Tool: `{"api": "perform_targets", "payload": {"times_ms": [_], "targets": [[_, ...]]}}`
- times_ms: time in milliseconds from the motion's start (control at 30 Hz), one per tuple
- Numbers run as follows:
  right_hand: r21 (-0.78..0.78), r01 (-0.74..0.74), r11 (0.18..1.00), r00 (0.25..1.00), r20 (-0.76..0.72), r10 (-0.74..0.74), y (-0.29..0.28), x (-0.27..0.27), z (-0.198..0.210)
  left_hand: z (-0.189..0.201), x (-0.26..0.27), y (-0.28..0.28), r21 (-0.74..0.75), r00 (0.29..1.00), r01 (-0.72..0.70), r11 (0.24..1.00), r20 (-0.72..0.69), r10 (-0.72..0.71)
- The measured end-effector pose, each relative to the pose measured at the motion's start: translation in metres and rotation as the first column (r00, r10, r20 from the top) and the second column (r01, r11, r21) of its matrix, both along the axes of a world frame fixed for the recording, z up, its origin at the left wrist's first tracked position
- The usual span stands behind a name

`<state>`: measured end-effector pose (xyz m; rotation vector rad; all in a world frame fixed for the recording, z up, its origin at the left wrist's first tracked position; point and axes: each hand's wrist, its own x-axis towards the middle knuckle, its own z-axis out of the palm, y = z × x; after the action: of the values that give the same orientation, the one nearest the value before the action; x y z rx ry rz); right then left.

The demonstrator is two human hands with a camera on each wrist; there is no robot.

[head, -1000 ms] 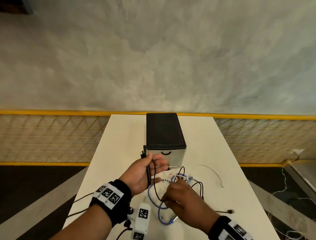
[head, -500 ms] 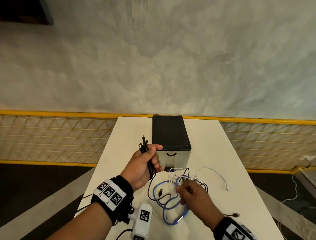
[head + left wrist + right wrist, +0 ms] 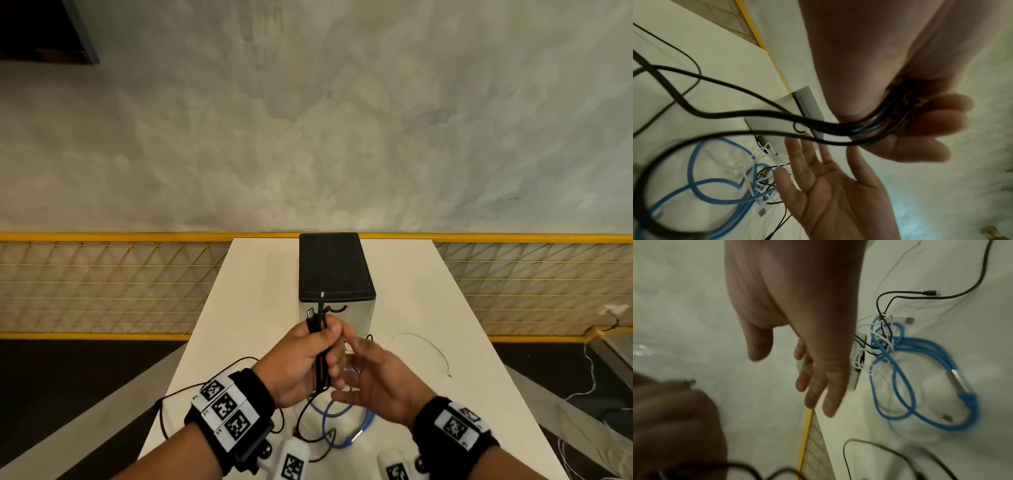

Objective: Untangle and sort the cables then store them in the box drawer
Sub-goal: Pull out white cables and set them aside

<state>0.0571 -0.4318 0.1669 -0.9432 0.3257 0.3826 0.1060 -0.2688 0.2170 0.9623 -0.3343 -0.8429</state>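
Both hands hang above the near half of the worktop (image 3: 246, 301). Left hand (image 3: 301, 363) is curled round a folded black cable (image 3: 320, 356), thumb uppermost, the cable's plug ends poking out toward 12 o'clock. Right hand (image 3: 373, 380) sits just beside it at 3 o'clock, fingers straight and spread, palm turned to the left hand, holding nothing.

One box drawer (image 3: 335, 274) stands at 12 o'clock from the hands, black-topped, its handle facing the person. One blue cable (image 3: 920, 356) lies looped on the worktop beneath the hands, tangled with thin white cables (image 3: 875, 335) and thin black ones; their count I cannot tell. One more thin white cable (image 3: 424, 346) curves alone at 3 o'clock.
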Motion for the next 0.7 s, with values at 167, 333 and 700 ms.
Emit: {"api": "perform_targets", "payload": {"times_ms": [167, 333, 700], "targets": [[-0.561, -0.319, 0.764, 0.906, 0.055, 0.419, 0.002, 0.004, 0.008, 0.004, 0.008, 0.009, -0.022, 0.993, -0.116, 0.993, -0.033, 0.116], [-0.659, -0.575, 0.485, 0.683, -0.06, 0.728, 0.026, -0.008, -0.006, 0.023, 0.03, 0.024, -0.045, 0.962, -0.271, 0.961, 0.014, 0.272], [-0.815, -0.185, 0.549, 0.95, -0.005, 0.314, -0.021, -0.002, -0.047, -0.007, 0.066, 0.088, 0.515, 0.887, -0.456, 0.726, 0.332, 0.322]]}}
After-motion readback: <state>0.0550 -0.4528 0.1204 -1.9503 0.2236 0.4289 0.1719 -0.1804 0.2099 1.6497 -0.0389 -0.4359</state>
